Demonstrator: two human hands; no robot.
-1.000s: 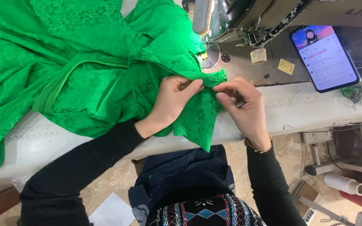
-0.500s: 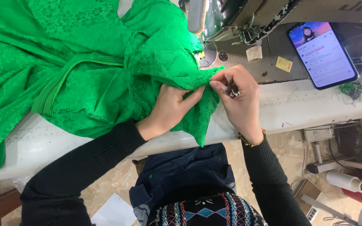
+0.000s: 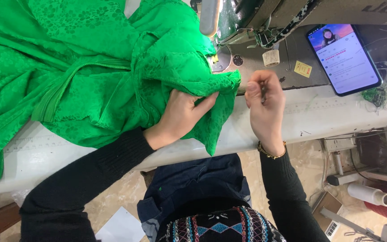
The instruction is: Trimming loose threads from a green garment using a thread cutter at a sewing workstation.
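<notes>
A large piece of bright green patterned fabric (image 3: pixel 90 80) is bunched across the white sewing table (image 3: pixel 319 116), with one corner hanging over the front edge. My left hand (image 3: pixel 180 116) grips a folded edge of it, thumb on top, just left of the needle plate. My right hand (image 3: pixel 265 107) hovers to the right of that edge, clear of the cloth. Its fingers are pinched together on a small thin dark tool that is mostly hidden. The dark green sewing machine (image 3: pixel 256 13) stands just behind both hands.
A lit smartphone (image 3: pixel 343 58) lies on the machine bed at the right, with a small beige spool (image 3: pixel 271 57) and a yellow tag (image 3: pixel 303 69) beside it. Green thread scraps (image 3: pixel 375 96) sit near the table's right end. A white cone roll (image 3: pixel 370 193) lies on the floor below.
My right hand has let go of the fabric edge and drawn away to the right with its fingers still pinched. My left hand keeps its grip on the fold.
</notes>
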